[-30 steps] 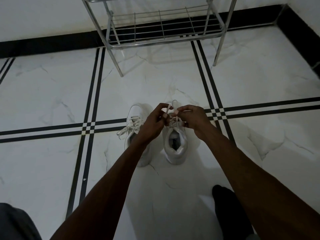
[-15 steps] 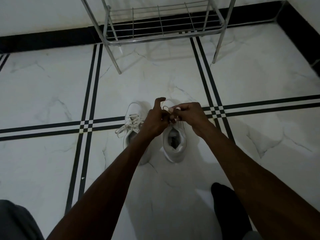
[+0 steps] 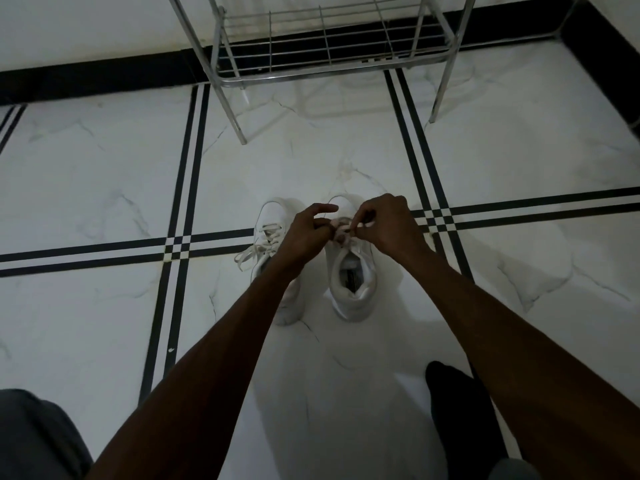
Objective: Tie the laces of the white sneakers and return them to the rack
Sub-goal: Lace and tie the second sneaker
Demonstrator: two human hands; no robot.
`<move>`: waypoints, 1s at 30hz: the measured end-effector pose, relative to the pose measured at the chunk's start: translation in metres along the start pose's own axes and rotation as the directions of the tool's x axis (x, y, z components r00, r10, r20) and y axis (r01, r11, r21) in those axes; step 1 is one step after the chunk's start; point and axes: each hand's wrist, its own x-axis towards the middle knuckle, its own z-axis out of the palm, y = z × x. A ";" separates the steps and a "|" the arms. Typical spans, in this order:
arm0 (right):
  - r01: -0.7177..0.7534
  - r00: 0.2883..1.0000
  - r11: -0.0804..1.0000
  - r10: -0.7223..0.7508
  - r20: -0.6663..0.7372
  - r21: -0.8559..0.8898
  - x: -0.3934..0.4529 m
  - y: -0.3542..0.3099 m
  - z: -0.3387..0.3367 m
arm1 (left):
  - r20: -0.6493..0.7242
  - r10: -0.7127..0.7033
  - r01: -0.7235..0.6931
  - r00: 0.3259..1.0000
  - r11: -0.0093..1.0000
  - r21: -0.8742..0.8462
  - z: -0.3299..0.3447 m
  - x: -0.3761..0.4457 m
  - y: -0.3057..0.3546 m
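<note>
Left hand [image 3: 304, 233] and right hand [image 3: 384, 225] pinching the white laces [image 3: 341, 230] over the right white leather sneaker [image 3: 351, 271], second white sneaker [image 3: 273, 230] at its nine o'clock, loose-laced, both on white marble floor [image 3: 104, 188], chrome wire shoe rack [image 3: 329, 46] at twelve o'clock

Your left hand [image 3: 304, 233] has lowered its raised thumb and now pinches the laces [image 3: 341, 230] beside your right hand [image 3: 384, 223] — knuckles nearly touching. Your view has tipped slightly down — the rack [image 3: 329, 53] sits higher in frame.

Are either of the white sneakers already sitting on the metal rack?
No, both white sneakers stand on the floor in front of the rack, whose visible shelf holds nothing.
</note>
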 end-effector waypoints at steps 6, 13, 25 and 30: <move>-0.162 0.972 0.965 0.191 -0.134 0.205 -0.005 -0.005 0.010 | 0.111 0.076 -0.078 0.991 0.997 0.016 -0.003 -0.006 0.006; -0.259 0.959 0.921 0.282 -0.041 0.291 -0.006 0.004 -0.005 | -0.079 0.212 -0.160 0.974 0.892 0.423 -0.007 -0.002 0.015; -0.438 0.896 0.896 0.442 -0.050 0.079 -0.031 0.037 -0.022 | -0.263 0.264 -0.015 0.928 0.732 0.681 -0.020 -0.027 -0.016; -0.443 0.893 0.896 0.444 -0.072 0.027 -0.032 0.042 -0.019 | -0.288 0.266 0.023 0.920 0.697 0.717 -0.018 -0.032 -0.017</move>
